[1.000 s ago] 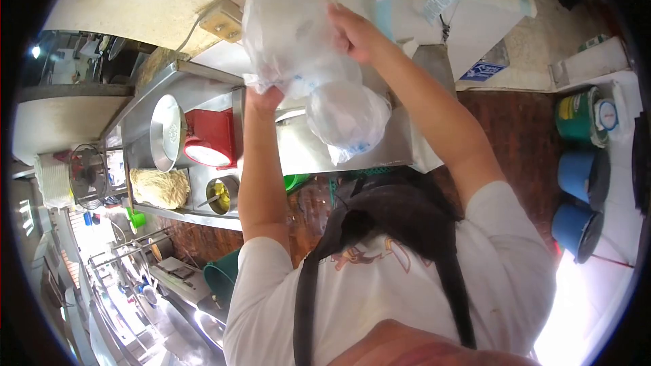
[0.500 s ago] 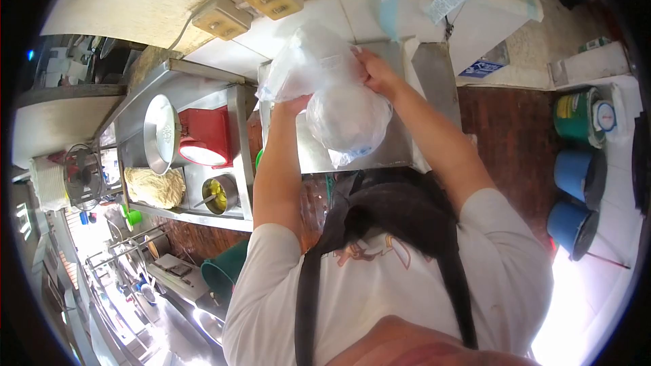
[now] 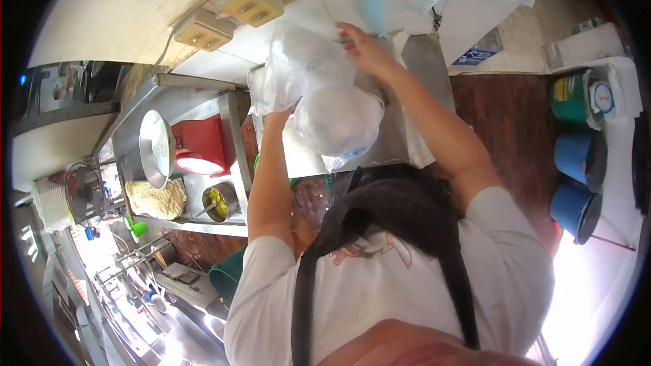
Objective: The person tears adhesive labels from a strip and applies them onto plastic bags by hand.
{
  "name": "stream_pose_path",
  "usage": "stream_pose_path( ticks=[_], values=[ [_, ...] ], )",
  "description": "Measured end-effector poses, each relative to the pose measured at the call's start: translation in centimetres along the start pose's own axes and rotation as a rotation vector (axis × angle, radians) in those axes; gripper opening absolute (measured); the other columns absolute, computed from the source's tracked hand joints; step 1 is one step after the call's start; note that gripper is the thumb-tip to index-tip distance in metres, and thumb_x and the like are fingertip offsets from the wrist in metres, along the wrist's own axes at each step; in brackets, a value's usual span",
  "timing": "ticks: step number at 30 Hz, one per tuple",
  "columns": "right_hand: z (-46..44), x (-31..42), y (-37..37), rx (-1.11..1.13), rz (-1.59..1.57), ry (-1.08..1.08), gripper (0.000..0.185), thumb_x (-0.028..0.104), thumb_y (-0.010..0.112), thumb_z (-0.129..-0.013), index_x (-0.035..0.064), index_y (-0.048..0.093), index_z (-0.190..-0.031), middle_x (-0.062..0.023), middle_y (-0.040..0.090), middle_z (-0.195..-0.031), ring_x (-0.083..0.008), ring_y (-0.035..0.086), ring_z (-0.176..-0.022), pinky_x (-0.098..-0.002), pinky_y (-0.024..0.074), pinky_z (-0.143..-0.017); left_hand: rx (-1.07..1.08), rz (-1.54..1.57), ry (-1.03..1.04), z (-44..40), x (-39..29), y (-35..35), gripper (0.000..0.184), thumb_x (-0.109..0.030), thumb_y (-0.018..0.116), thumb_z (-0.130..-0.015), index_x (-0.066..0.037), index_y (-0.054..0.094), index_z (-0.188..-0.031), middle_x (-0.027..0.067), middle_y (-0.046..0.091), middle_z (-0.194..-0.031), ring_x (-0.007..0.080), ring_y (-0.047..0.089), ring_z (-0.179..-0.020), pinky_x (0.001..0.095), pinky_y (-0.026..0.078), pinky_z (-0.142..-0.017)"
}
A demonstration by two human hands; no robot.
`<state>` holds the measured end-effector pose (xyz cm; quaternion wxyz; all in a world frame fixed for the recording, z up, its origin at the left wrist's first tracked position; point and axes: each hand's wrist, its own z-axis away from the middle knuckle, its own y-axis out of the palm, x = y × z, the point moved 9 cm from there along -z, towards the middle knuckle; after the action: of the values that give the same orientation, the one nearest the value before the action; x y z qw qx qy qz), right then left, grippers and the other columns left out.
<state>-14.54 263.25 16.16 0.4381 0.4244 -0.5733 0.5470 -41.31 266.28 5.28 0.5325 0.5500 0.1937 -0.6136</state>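
A clear plastic bag (image 3: 339, 118), rounded and full at its lower end, is in front of me over a metal worktop (image 3: 400, 137). Its loose, crinkled upper part spreads toward the wall. My left hand (image 3: 279, 118) grips the bag at its left side, the fingers mostly covered by the plastic. Just right of the bag's upper part is my right hand (image 3: 363, 49), raised with fingers apart and nothing in it. What fills the bag is too blurred to name.
On a metal shelf at left are a red scale (image 3: 202, 147) with a round metal pan (image 3: 156, 149), pale noodle-like strands (image 3: 156, 198) and a pot (image 3: 220, 202) with yellow contents. Blue buckets (image 3: 575, 213) stand at right. Outlet boxes (image 3: 252, 7) are on the wall.
My right hand has let go of the plastic bag and moved up and slightly left, its fingers opening. My left hand stays at the bag. The whole view has shifted slightly.
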Motion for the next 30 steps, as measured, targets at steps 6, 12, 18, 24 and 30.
stream_pose_path(
  ticks=[6, 12, 18, 24, 30],
  values=[
    [-0.1, -1.7, 7.0, 0.300, -0.020, -0.010, 0.085, 0.019, 0.071, -0.079, 0.0133, 0.033, -0.155, -0.0214, 0.053, -0.142, -0.0356, 0.058, -0.122, -0.0398, 0.0447, -0.106, -0.038, -0.439, 0.048, -2.2, 1.9, -0.3, 0.035, -0.017, 0.064, -0.094, -0.004, 0.059, -0.126, 0.0114, 0.066, -0.120, 0.0270, 0.063, -0.111, 0.0433, 0.051, -0.096],
    [1.4, -4.4, 7.5, 0.231, -0.229, -0.040, 0.076, 0.028, 0.071, -0.081, 0.0029, 0.043, -0.147, -0.0242, 0.054, -0.140, -0.0376, 0.053, -0.129, -0.0401, 0.0422, -0.108, -0.116, -0.664, 0.106, -3.3, 2.7, -1.2, 0.035, -0.015, 0.064, -0.093, -0.004, 0.059, -0.126, 0.0117, 0.066, -0.120, 0.0271, 0.062, -0.111, 0.0433, 0.051, -0.096],
    [-1.4, 9.5, -0.3, -0.268, 0.377, -0.391, 0.050, 0.029, 0.072, -0.088, 0.0073, 0.060, -0.131, -0.0216, 0.062, -0.120, -0.0368, 0.060, -0.112, -0.0468, 0.0485, -0.096, -0.183, -0.787, 0.172, -1.9, 2.5, -2.9, 0.035, -0.013, 0.065, -0.093, -0.003, 0.059, -0.126, 0.0121, 0.066, -0.120, 0.0272, 0.062, -0.111, 0.0432, 0.050, -0.096],
    [-2.2, 18.1, 5.5, 0.035, 0.751, -0.402, 0.049, 0.051, 0.064, -0.089, 0.0083, 0.065, -0.114, -0.0188, 0.069, -0.103, -0.0366, 0.066, -0.097, -0.0470, 0.0527, -0.085, -0.298, -1.126, 0.368, 1.2, 3.7, -7.0, 0.036, -0.011, 0.065, -0.092, -0.002, 0.059, -0.126, 0.0124, 0.066, -0.120, 0.0273, 0.062, -0.111, 0.0432, 0.050, -0.097],
    [-0.8, 15.4, -1.3, -0.126, 0.646, -0.449, 0.046, 0.051, 0.066, -0.087, 0.0086, 0.065, -0.105, -0.0175, 0.070, -0.083, -0.0388, 0.068, -0.083, -0.0485, 0.0532, -0.075, -0.345, -0.407, 0.227, 2.4, 3.7, -7.3, 0.050, -0.004, 0.065, -0.092, -0.004, 0.051, -0.139, 0.0161, 0.065, -0.130, 0.0263, 0.062, -0.119, 0.0368, 0.048, -0.100]
  ],
)
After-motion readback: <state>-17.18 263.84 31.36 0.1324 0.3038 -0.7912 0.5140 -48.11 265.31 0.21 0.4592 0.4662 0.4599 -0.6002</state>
